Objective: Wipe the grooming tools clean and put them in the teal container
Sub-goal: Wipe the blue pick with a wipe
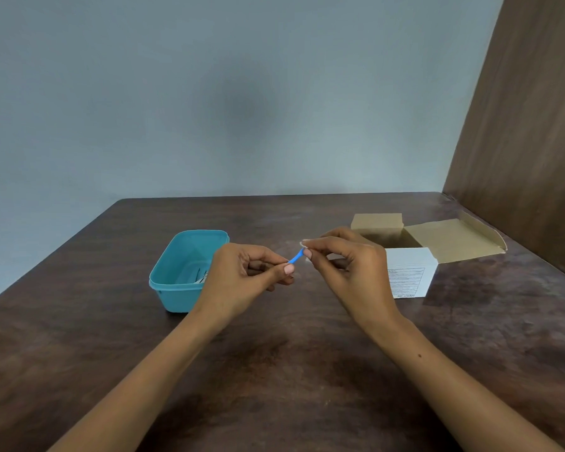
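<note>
Head view: nearest the camera, two bare forearms rise from the lower corners of the frame and meet just below its centre, over a dark brown wood-grain table (291, 370). The left hand (245, 275) has its fingers curled, thumb and forefinger pinching the lower end of a thin, slightly curved blue plastic grooming tool (296, 257). The right hand (346, 265) pinches the tool's upper end between thumb and forefinger, with a small scrap of white wiping material (302, 244) showing at its fingertips; what exactly that scrap is cannot be told. The tool hangs in the air between the two hands, above the table, at the centre of the frame. Just behind the left hand, left of centre, stands the open rectangular teal plastic container (177, 275), partly hidden by that hand; a few small thin items (201, 277) lie in its bottom, too small to identify. Behind the right hand, right of centre, sits an open cardboard box (411, 275) with a white printed side and its brown flaps spread. Farthest back are a pale grey-blue wall (209, 93) and, at the upper right, a brown wooden panel (529, 125).
</note>
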Demonstrator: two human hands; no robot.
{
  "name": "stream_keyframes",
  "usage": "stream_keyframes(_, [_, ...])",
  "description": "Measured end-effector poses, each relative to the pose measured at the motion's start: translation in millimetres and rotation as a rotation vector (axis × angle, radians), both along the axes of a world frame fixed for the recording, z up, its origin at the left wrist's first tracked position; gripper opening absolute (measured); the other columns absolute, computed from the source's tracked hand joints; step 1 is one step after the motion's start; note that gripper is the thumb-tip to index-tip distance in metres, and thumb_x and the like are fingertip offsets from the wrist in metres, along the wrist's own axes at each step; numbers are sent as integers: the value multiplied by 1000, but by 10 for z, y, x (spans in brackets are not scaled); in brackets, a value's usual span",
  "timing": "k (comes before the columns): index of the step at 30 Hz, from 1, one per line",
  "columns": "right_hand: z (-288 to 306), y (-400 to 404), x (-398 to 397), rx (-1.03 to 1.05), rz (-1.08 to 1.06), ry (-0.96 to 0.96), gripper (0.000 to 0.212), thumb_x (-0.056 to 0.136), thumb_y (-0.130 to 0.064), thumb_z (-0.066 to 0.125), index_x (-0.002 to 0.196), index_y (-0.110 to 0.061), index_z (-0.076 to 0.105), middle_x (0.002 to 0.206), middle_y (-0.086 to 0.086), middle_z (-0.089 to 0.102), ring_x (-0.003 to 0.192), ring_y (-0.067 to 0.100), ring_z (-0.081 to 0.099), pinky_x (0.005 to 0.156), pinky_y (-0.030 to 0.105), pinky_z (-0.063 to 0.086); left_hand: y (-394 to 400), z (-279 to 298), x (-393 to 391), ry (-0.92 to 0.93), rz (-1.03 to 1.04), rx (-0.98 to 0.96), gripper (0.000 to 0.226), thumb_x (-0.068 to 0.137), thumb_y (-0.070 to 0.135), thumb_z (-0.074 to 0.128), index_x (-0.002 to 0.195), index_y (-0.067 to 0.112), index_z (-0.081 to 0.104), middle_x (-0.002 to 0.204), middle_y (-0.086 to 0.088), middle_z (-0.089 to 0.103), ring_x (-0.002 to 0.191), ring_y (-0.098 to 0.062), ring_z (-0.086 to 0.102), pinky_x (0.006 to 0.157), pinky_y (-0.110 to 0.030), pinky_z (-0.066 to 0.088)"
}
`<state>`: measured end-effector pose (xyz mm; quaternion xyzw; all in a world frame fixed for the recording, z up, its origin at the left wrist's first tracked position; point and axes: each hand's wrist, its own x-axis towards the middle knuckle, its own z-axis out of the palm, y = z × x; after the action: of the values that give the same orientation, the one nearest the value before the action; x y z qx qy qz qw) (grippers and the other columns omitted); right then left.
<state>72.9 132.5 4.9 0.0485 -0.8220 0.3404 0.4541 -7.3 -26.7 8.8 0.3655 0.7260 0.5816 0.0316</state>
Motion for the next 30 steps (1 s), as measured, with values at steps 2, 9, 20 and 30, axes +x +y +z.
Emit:
stream_keyframes(2, [3, 12, -4, 13, -13, -1, 13, 81, -4, 71, 92, -10, 75, 81, 4, 67, 72, 9, 61, 61, 10, 47, 2, 2, 7, 5, -6, -5, 7, 76, 19, 75, 83, 17, 75, 72, 1, 76, 70, -11, 73, 60, -19, 56])
stream_keyframes(9, [17, 64, -21, -55, -49, -36, 11, 82, -6, 70, 90, -11, 75, 80, 4, 67, 69, 15, 64, 61, 27, 54, 15, -11, 16, -28, -22, -8, 8, 77, 21, 73, 82, 16, 76, 72, -1, 76, 71, -12, 73, 59, -19, 55])
stream_keyframes(20, [-35, -99, 3, 123, 55, -45, 14, 84, -4, 67, 95, -10, 74, 85, 2, 63, 74, 9, 60, 62, 23, 53, 5, 7, 19, 6, 10, 0, 9, 77, 21, 74, 84, 16, 76, 70, -1, 76, 69, -12, 73, 61, -22, 58])
stream_keyframes(30, [9, 39, -12, -111, -105, -23, 7, 84, -9, 68, 86, -14, 73, 80, 0, 66, 67, 11, 62, 59, 19, 51, 28, -17, 12, 0, -11, 2, 5, 81, 16, 71, 82, 16, 76, 70, 0, 75, 69, -12, 73, 60, -19, 56])
